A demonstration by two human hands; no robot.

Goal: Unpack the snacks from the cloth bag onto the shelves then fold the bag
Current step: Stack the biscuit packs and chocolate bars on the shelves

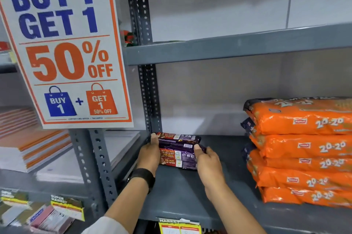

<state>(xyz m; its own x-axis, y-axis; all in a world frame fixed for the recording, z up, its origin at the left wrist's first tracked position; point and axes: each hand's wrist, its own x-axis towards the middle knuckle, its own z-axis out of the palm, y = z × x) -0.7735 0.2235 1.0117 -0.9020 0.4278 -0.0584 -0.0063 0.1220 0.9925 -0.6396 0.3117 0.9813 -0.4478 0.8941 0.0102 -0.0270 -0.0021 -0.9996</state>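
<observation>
Two purple and red snack packets [178, 150] lie stacked at the back left of the grey metal shelf [181, 195], against the upright post. My left hand [149, 154] holds their left end, thumb on top. My right hand [208, 167] holds their right end, fingers curled at the edge. A black watch sits on my left wrist. The cloth bag is out of sight.
A stack of orange 20-20 biscuit packs [301, 149] fills the right of the same shelf. A perforated steel post [148, 88] stands just left of the packets. A large sale poster [62, 46] hangs on the left, with notebooks [28, 144] behind it. Another shelf [228, 45] runs overhead.
</observation>
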